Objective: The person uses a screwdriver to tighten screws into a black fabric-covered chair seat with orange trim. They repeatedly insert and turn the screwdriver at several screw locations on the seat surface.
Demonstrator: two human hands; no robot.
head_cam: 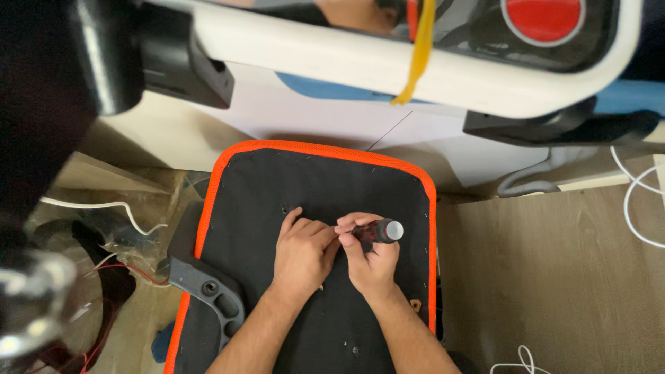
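Note:
A black fabric panel with an orange piped edge [222, 173] lies flat in front of me. Both my hands rest on its middle. My right hand [370, 266] grips a screwdriver [379, 230] with a dark red handle and a grey cap, held nearly upright. My left hand [301, 253] is curled beside it, fingertips touching the tool's lower part near the fabric. The tip of the screwdriver is hidden by my fingers. A small hole [284, 209] shows in the fabric just left of my left hand.
A grey plastic bracket [211, 287] lies on the panel's left edge. A white curved frame [388, 66] with a yellow strap [419, 52] spans the top. Wires and clear plastic lie at left [118, 208]. Wood-look floor [554, 277] and white cable [634, 201] are at right.

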